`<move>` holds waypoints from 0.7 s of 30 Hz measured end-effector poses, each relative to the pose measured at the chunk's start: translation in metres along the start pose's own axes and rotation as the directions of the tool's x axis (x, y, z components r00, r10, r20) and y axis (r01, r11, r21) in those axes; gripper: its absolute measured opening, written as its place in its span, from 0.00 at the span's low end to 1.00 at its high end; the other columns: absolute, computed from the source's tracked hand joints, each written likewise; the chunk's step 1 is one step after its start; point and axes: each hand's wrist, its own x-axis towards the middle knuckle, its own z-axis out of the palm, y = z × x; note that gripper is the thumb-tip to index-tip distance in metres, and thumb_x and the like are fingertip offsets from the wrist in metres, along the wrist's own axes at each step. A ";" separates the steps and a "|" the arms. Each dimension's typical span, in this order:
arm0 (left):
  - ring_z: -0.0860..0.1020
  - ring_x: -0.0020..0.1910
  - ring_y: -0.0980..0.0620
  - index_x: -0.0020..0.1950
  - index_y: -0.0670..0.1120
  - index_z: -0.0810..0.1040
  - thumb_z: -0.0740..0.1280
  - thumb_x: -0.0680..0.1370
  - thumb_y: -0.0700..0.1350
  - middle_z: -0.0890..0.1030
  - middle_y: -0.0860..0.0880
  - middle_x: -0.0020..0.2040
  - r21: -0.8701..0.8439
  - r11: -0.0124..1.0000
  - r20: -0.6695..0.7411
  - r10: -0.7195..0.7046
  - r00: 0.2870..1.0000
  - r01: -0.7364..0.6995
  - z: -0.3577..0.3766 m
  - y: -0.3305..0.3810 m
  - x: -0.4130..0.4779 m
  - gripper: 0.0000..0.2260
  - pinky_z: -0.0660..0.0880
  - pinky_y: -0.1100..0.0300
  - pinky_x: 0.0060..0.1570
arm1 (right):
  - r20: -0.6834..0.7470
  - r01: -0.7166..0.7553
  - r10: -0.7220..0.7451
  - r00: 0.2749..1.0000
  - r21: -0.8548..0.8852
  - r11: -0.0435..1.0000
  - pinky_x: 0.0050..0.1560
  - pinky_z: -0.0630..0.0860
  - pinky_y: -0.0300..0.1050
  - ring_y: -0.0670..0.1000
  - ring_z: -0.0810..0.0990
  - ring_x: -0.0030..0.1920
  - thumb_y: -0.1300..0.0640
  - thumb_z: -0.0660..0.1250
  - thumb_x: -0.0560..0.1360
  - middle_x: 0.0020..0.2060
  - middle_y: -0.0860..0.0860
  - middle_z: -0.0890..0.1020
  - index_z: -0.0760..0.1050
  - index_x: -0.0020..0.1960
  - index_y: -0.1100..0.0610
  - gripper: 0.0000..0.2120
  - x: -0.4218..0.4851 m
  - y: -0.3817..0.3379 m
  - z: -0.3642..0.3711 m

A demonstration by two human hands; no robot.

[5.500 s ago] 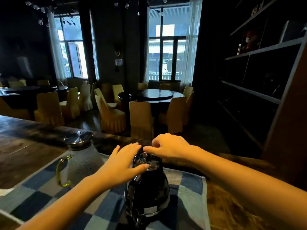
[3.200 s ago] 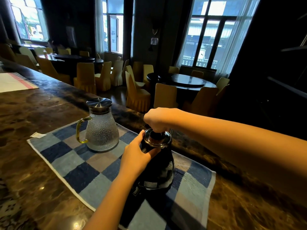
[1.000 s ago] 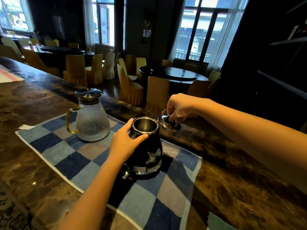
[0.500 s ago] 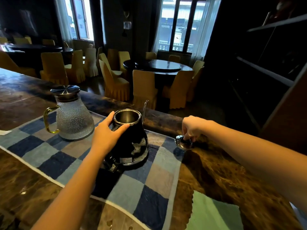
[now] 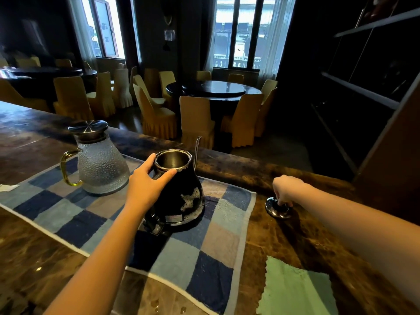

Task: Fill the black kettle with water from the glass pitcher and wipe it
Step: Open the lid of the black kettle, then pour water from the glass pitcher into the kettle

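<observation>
The black kettle (image 5: 181,196) stands lidless on a blue checked towel (image 5: 204,251), its thin spout pointing away from me. My left hand (image 5: 147,185) grips the kettle's neck just under the open rim. The kettle lid (image 5: 277,209) lies on the dark counter to the right of the towel, and my right hand (image 5: 287,189) pinches its knob from above. The textured glass pitcher (image 5: 100,162), with a metal lid and yellow handle, stands on the towel to the left of the kettle.
A green cloth (image 5: 295,289) lies on the brown marble counter (image 5: 295,235) at the near right. A white slip of paper (image 5: 8,187) sits at the towel's left end. Beyond the counter's far edge are round tables and covered chairs; dark shelving stands at right.
My right hand lifted the lid off the kettle, carried it right and set it down on the counter beside the towel. My left hand stayed on the kettle's neck.
</observation>
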 end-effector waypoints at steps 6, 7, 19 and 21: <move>0.68 0.56 0.58 0.67 0.44 0.71 0.71 0.73 0.43 0.70 0.57 0.52 -0.015 1.000 -0.004 0.009 1.000 -0.009 0.000 -0.005 0.003 0.23 0.65 0.61 0.52 | -0.026 0.015 -0.015 1.000 -0.020 1.000 0.46 0.79 0.41 0.50 0.80 0.47 0.54 0.72 0.72 0.47 0.52 0.80 0.77 0.56 0.56 0.15 -0.004 -0.004 0.002; 0.68 0.56 0.58 0.67 0.45 0.71 0.71 0.73 0.44 0.70 0.58 0.52 -0.022 1.000 -0.005 0.010 1.000 -0.010 0.001 -0.007 0.003 0.23 0.65 0.61 0.53 | -0.033 0.024 -0.025 0.999 -0.038 0.999 0.44 0.78 0.40 0.50 0.79 0.46 0.53 0.72 0.72 0.46 0.51 0.79 0.76 0.57 0.56 0.16 -0.004 -0.007 0.000; 0.73 0.65 0.53 0.69 0.52 0.69 0.68 0.70 0.61 0.76 0.52 0.66 0.018 1.000 0.059 0.018 0.998 -0.019 -0.001 -0.035 0.018 0.30 0.72 0.49 0.63 | -0.442 0.420 -0.340 0.830 0.095 0.902 0.74 0.57 0.58 0.57 0.54 0.77 0.50 0.57 0.81 0.77 0.56 0.57 0.55 0.77 0.58 0.28 -0.029 -0.116 -0.069; 0.70 0.68 0.52 0.72 0.54 0.65 0.66 0.70 0.62 0.72 0.53 0.69 -0.001 1.000 0.095 -0.004 0.995 0.004 -0.003 -0.036 0.016 0.32 0.70 0.48 0.65 | -0.491 0.471 -0.347 0.799 0.151 0.869 0.74 0.56 0.59 0.57 0.52 0.77 0.50 0.56 0.81 0.77 0.56 0.56 0.54 0.77 0.58 0.27 -0.034 -0.137 -0.081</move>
